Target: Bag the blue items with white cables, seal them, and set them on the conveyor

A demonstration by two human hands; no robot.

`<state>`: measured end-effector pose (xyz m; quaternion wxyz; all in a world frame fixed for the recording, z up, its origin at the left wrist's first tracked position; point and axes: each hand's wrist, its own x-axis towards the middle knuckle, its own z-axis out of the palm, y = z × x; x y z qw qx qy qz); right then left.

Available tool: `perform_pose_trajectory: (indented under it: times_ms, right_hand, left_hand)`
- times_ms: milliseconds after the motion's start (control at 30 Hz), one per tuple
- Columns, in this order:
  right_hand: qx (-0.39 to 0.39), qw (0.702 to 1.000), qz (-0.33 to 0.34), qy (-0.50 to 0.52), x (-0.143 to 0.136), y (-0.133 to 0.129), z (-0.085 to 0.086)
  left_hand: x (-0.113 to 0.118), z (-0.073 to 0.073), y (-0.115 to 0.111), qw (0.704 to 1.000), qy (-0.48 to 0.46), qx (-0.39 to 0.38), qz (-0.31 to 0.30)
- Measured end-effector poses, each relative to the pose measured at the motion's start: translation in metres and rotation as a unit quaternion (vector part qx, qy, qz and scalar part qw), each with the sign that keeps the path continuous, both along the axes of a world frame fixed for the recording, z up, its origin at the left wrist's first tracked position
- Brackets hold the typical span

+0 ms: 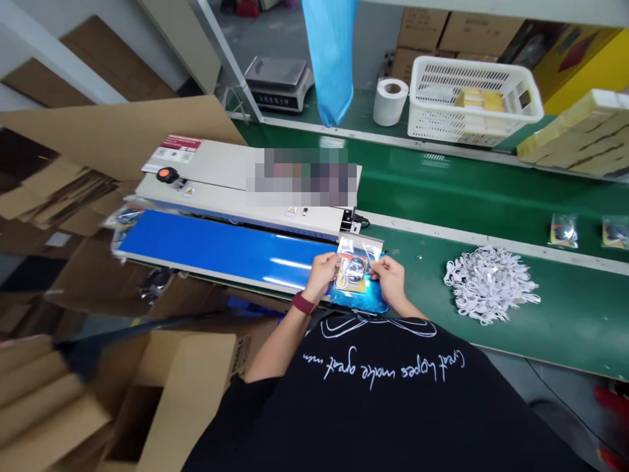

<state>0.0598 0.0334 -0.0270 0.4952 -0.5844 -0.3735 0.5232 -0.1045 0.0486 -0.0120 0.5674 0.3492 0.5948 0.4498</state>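
Observation:
Between my two hands is a clear plastic bag [350, 280] holding a white cable, a dark round item and a yellow card. My left hand [322, 274], with a dark red band at the wrist, pinches the bag's left edge. On the opposite edge, my right hand [389, 278] grips the bag with thumb and fingers closed. The bag is at the right end of the blue conveyor belt [206, 246], just in front of a beige bag sealing machine [221, 174]. Part of the machine's top is blurred out.
To the right lies a heap of white cables [491, 283] on the green table [580, 314]. Farther right are filled bags [563, 231]. Behind stand a scale [276, 84], a paper roll [390, 102] and a white basket [472, 124]. A blue sleeve [330, 59] hangs above. Cardboard boxes [187, 393] crowd the left.

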Motion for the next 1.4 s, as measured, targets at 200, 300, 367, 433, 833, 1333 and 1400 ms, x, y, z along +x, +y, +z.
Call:
perform_pose_trajectory:
  times_ms: [200, 300, 367, 433, 833, 1333, 1400]
  right_hand:
    - [-0.054, 0.996, -0.018, 0.07, -0.026, 0.022, 0.012]
    - [-0.068, 0.995, -0.006, 0.079, -0.043, 0.029, 0.016]
    - [-0.072, 0.993, 0.004, 0.089, -0.057, 0.034, 0.017]
    - [-0.079, 0.992, 0.017, 0.101, -0.072, 0.039, 0.016]
    - [-0.137, 0.952, 0.247, 0.116, -0.102, 0.001, 0.023]
    - [-0.213, 0.967, 0.133, 0.044, 0.042, -0.04, 0.051]
    - [-0.196, 0.973, 0.116, 0.035, 0.058, -0.044, 0.051]
  left_hand:
    - [-0.022, -0.012, 0.021, 0.998, -0.058, -0.008, 0.021]
    - [-0.039, -0.015, 0.026, 0.998, -0.054, -0.01, 0.024]
    - [-0.053, -0.017, 0.029, 0.999, -0.044, -0.014, 0.028]
    - [-0.069, -0.019, 0.032, 0.999, -0.033, -0.019, 0.032]
    - [-0.196, 0.002, -0.003, 0.898, 0.427, -0.06, 0.093]
    - [-0.211, 0.037, -0.038, 0.808, 0.566, -0.09, 0.138]
    - [-0.2, 0.041, -0.042, 0.81, 0.562, -0.083, 0.143]
